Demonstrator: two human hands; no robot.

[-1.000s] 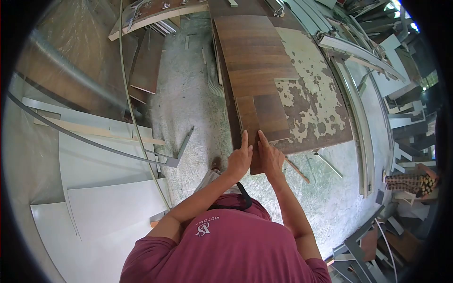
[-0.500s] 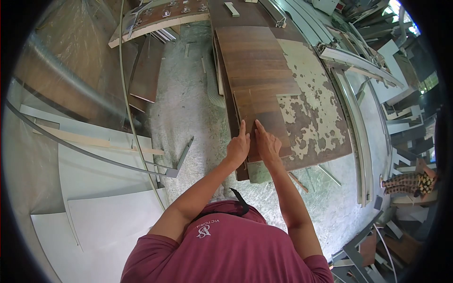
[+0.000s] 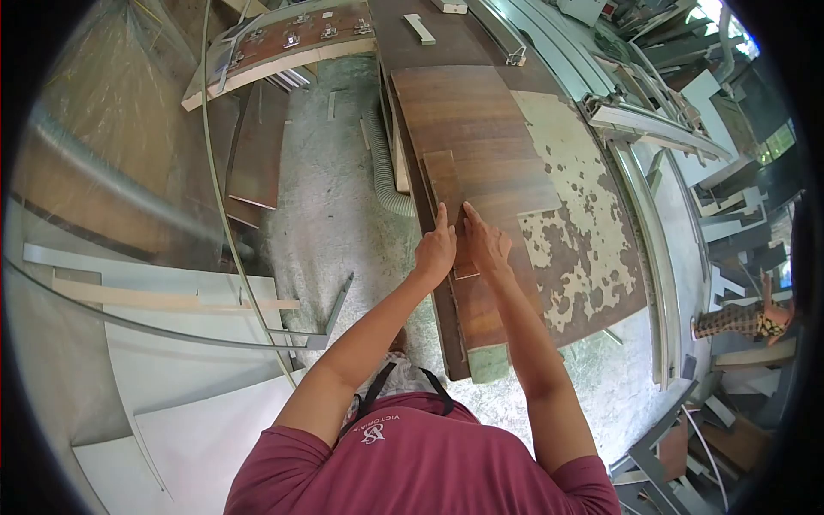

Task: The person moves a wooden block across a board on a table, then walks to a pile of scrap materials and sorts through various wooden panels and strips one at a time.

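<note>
A small brown wooden strip (image 3: 444, 174) lies on a larger wood-grain board (image 3: 463, 107) on the worktable. My left hand (image 3: 436, 250) is at the strip's left side, index finger stretched forward onto it, the other fingers curled. On its right side is my right hand (image 3: 487, 246), index finger pointing forward and touching the strip's edge, its other fingers partly bent. Whether the curled fingers pinch the strip's edges is hidden. Under the board the table top (image 3: 584, 249) shows peeling, cream-coloured patches.
Metal rails (image 3: 644, 249) run along the table's right side. White panels (image 3: 206, 429) and a grey bent strip (image 3: 339, 305) are at the left. A ribbed hose (image 3: 384, 172) hangs beside the table. A person (image 3: 738, 321) is at the far right.
The wood-grain board now reaches nearer to my body, and the small strip shows distinctly on top of it. Both hands stay beside the strip, fingers still pointing forward. The view has shifted slightly.
</note>
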